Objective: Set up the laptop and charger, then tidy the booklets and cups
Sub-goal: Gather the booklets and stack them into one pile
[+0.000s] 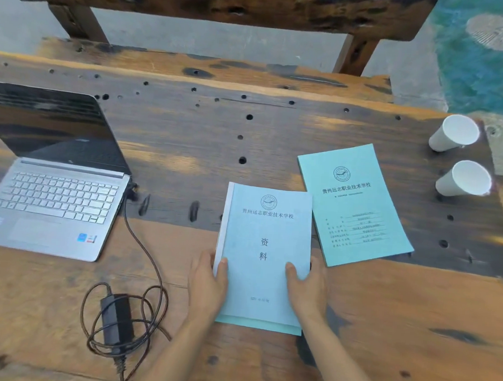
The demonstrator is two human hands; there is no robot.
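In the lower middle of the frame: two bare hands hold a stack of booklets on the wooden surface (383, 313).
Left hand (207, 287): it grips the left edge of the pale blue booklet (266, 249), thumb on the cover, the other fingers hidden under the edge.
Right hand (307, 289): it grips the right edge of the same booklet, thumb on top, fingers wrapped around the side.
Under that booklet: a green booklet edge (255, 324) peeks out at the bottom.
Right of the hands: another green booklet (354, 204) lies flat and a bit turned, just beside the held one.
Far right of the frame: two white paper cups, the upper cup (453, 134) and the lower cup (463, 179), near each other by the edge of the surface.
Left of the frame: the laptop (52, 185) stands open with a dark screen.
Lower left: the black charger (116, 318) lies in loops of its cable (142, 243). The cable runs up to the laptop's right side.
Top of the frame: a wooden bench (216, 69) sits behind the surface.
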